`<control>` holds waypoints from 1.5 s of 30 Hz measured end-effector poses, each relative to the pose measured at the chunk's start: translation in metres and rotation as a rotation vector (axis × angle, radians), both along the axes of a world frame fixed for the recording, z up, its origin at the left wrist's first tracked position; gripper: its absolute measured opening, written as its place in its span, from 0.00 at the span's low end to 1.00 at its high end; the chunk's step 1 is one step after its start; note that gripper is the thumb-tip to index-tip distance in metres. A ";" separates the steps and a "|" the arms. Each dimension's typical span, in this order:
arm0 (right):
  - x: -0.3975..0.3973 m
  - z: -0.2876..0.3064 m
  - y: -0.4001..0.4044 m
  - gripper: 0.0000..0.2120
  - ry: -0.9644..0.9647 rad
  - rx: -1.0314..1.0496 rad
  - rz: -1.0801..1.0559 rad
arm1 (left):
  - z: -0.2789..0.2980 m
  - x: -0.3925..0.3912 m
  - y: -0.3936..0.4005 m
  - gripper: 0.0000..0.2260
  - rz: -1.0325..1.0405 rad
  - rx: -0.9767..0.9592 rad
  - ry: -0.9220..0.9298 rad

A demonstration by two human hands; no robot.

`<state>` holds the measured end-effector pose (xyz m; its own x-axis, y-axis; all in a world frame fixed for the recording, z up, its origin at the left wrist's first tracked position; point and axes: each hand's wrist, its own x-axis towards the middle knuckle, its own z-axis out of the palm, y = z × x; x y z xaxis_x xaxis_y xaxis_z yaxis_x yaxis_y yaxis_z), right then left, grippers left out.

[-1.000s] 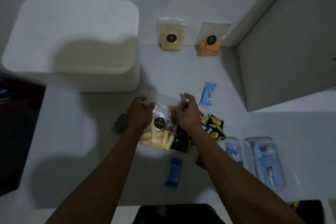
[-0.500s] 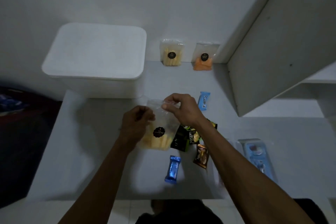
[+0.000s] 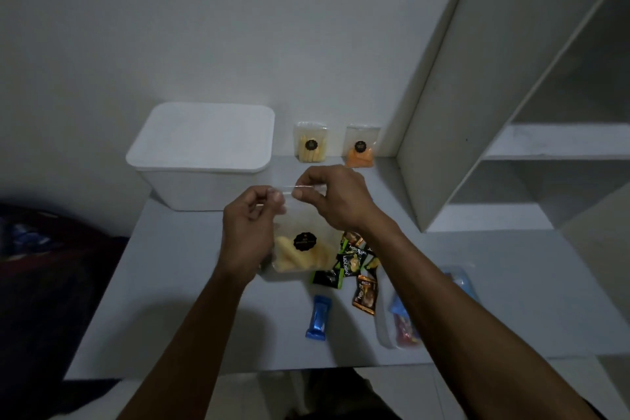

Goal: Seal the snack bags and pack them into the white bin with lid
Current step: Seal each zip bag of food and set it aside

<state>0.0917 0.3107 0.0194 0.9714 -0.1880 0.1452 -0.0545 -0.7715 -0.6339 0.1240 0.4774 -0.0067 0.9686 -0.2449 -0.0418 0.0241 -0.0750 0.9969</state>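
Note:
A clear snack bag (image 3: 303, 249) of pale yellow sticks with a round black label hangs upright above the table. My left hand (image 3: 249, 228) pinches the left end of its top strip. My right hand (image 3: 334, 198) pinches the same strip just to the right, thumb and finger close to the left hand. The white bin (image 3: 201, 181) with its lid (image 3: 204, 135) on stands at the back left. Two more clear bags lean on the wall: a yellow-stick bag (image 3: 311, 143) and an orange-snack bag (image 3: 361, 148).
Small wrapped snacks lie on the white table (image 3: 170, 300): black-and-green packets (image 3: 353, 259), an orange-brown packet (image 3: 366, 295), a blue bar (image 3: 318, 317). Clear bags with blue contents (image 3: 402, 320) sit under my right forearm. A white shelf unit (image 3: 477, 112) stands at the right.
Both hands lifted the yellow-stick bag off the table and now hold it upright by its top strip. The camera tilted up, showing more wall and shelf.

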 end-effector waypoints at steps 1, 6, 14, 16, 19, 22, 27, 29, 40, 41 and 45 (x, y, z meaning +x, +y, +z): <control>-0.002 0.003 0.000 0.07 -0.007 -0.012 -0.004 | 0.006 -0.004 -0.001 0.04 0.017 0.007 -0.006; -0.011 0.011 0.005 0.05 -0.046 -0.054 -0.007 | 0.022 -0.019 -0.005 0.04 0.070 -0.011 -0.020; -0.025 0.034 -0.015 0.06 -0.014 -0.080 -0.038 | 0.029 -0.014 -0.015 0.02 -0.019 -0.058 -0.059; -0.028 0.035 -0.019 0.06 -0.039 -0.079 -0.046 | 0.030 -0.016 -0.023 0.02 -0.077 -0.049 -0.077; -0.034 0.034 -0.024 0.06 -0.054 -0.055 -0.050 | 0.030 -0.020 -0.032 0.05 -0.077 -0.037 -0.118; -0.038 0.038 -0.030 0.06 -0.009 -0.043 -0.050 | 0.031 -0.020 -0.031 0.06 -0.022 -0.041 -0.123; -0.037 0.040 -0.027 0.06 -0.004 -0.004 -0.024 | 0.031 -0.020 -0.021 0.05 -0.008 -0.056 -0.085; -0.035 0.041 -0.025 0.06 0.007 0.008 -0.007 | 0.033 -0.020 -0.017 0.04 -0.032 -0.083 -0.058; -0.037 0.050 -0.013 0.06 0.030 0.340 -0.042 | 0.042 -0.011 -0.001 0.04 0.031 -0.130 0.002; -0.038 0.049 -0.011 0.06 0.032 0.398 -0.057 | 0.043 -0.010 -0.001 0.04 0.027 -0.135 -0.003; -0.040 0.047 -0.010 0.05 0.011 0.648 -0.076 | 0.046 -0.006 0.000 0.04 0.030 -0.187 -0.004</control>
<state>0.0516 0.3010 0.0666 0.9527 -0.3025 -0.0305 -0.1030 -0.2269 -0.9684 0.1182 0.4773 0.0397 0.9757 -0.2189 0.0057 0.0193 0.1120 0.9935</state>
